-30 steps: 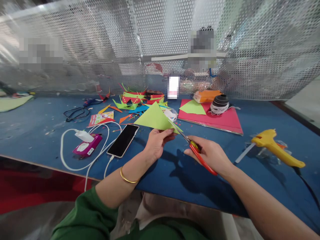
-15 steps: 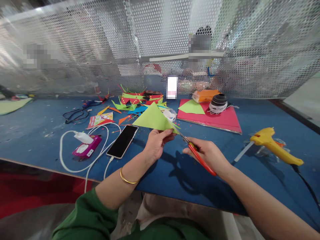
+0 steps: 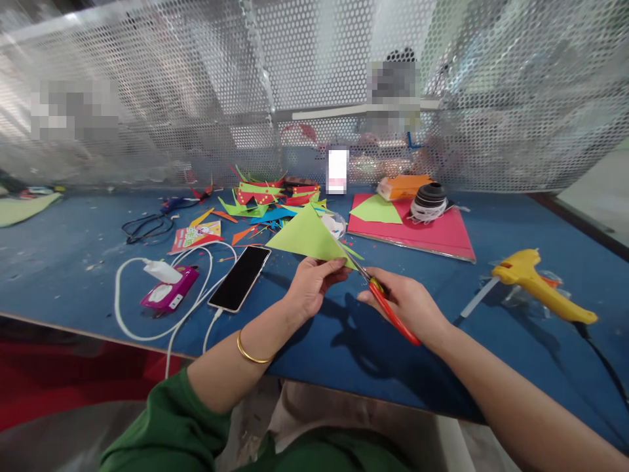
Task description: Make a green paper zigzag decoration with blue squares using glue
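A light green triangular sheet of paper [image 3: 307, 235] is pinched at its lower right edge by my left hand [image 3: 314, 285], thumb on top. My right hand [image 3: 405, 301] is wrapped round the red handles of the scissors [image 3: 393, 316]. The scissor blades point up and to the left and lie at the paper's right edge, where a narrow green strip stands apart beyond them. Both hands are above the blue table [image 3: 314, 341]. Part of the scissor handles is hidden by my right fingers.
A phone [image 3: 240, 278] on a white cable and a purple power adapter [image 3: 170, 288] lie left. Colourful paper pieces [image 3: 255, 196] are behind. Back right, a red sheet stack [image 3: 417, 239] bears green paper and a black spool [image 3: 430, 202]. A yellow glue gun [image 3: 540, 288] lies right.
The green paper has shifted slightly to the right with my left hand, and its right edge sits further along the scissor blades. My right hand has barely moved.
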A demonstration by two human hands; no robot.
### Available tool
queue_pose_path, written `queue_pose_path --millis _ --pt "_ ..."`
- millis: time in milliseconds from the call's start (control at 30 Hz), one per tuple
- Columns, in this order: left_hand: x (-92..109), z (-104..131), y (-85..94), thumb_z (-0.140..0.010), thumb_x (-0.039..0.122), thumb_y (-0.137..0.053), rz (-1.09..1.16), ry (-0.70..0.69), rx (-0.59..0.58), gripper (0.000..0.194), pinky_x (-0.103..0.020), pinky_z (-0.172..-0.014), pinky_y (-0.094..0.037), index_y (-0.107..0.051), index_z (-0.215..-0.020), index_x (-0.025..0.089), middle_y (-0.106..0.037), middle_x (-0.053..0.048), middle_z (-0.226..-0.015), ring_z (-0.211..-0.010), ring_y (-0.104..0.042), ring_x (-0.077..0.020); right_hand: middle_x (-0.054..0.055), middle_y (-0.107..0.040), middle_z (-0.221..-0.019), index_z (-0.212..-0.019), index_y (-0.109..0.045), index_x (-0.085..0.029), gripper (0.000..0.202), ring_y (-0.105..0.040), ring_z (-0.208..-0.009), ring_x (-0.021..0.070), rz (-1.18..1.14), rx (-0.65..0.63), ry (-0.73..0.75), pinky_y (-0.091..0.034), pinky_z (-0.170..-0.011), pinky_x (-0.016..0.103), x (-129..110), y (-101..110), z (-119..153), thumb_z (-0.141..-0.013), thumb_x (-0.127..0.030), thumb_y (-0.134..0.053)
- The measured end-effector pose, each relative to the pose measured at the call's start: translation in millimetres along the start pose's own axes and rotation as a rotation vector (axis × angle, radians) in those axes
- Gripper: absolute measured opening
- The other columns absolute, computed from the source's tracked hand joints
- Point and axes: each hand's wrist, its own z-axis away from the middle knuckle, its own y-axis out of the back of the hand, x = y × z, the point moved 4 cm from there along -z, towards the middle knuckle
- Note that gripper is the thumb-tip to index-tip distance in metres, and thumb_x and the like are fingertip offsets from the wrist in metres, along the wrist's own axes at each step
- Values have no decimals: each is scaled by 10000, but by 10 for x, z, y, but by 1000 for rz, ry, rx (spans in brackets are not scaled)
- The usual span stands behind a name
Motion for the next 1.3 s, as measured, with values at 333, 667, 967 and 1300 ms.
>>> queue_pose_path --millis 333,667,967,1300 --pt "7 1 -12 -600 131 -889 4 20 10 190 -225 -620 -560 -757 -733 99 -737 -37 -671 -586 -674 -114 -14 -605 -637 -1030 -672 -238 461 -521 -575 158 -110 16 -13 -380 -534 253 -27 -44 27 -913 -648 -496" --pt "13 -10 -3 -606 139 -886 -16 17 5 165 -225 -622 -560 -764 -714 112 -743 -43 -669 -578 -670 -113 -6 -623 -646 -985 -659 -237 437 -544 -579 165 -125 11 -29 -374 -531 255 -35 -47 30 -900 -640 -513" --pt "-43 -3 -20 -587 164 -900 -61 36 -23 194 -230 -612 -553 -766 -713 101 -742 -53 -666 -587 -677 -124 0 -653 -666 -1022 -655 -250 392 -566 -562 169 -39 19 -29 -367 -527 255 -11 -16 19 -917 -599 -509" --pt "-29 -16 -3 -602 183 -877 -103 10 -10 173 -256 -629 -559 -756 -707 118 -751 -60 -691 -613 -691 -145 19 -686 -681 -971 -661 -242 459 -584 -573 173 -74 168 -89 -400 -548 265 36 37 17 -916 -662 -485"
